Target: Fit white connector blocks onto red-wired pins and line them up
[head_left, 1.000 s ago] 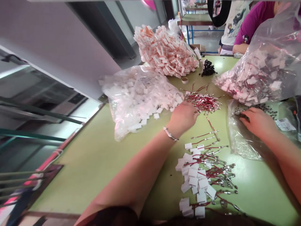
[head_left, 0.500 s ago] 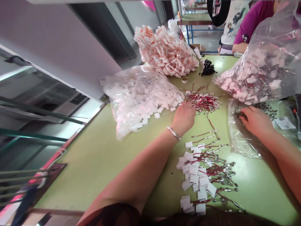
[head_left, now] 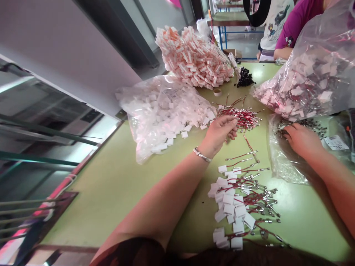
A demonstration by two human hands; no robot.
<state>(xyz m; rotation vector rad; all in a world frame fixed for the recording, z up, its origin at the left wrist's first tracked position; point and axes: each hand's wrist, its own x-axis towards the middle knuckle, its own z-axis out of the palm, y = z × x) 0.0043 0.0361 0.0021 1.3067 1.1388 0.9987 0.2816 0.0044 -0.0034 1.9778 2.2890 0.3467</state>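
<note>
My left hand (head_left: pixel 220 133) is at the near-left edge of a pile of short red wires with metal ends (head_left: pixel 246 119). Its fingers are curled with the thumb on top, and what they hold, if anything, is hidden. On the right, my right hand (head_left: pixel 301 138) reaches over a heap of small metal parts (head_left: pixel 312 125) lying on a clear plastic bag (head_left: pixel 287 168). Its fingers are bent down into the heap, closed, their tips partly hidden. Between my arms lie several red wires with white square pieces (head_left: pixel 229 199) at their left ends.
A clear bag of white pieces (head_left: pixel 163 111) lies left, with some spilled out. Behind are a heap of white-and-orange pieces (head_left: pixel 194 59), a tape roll (head_left: pixel 217 92) and black-tipped wires (head_left: pixel 245 77). A filled bag (head_left: pixel 302 81) stands back right, near a person in a purple sleeve (head_left: pixel 291 26).
My left hand has turned and lifted slightly from the wire pile, its thumb and curled fingers now showing. My right hand remains at the metal parts, nearly unmoved.
</note>
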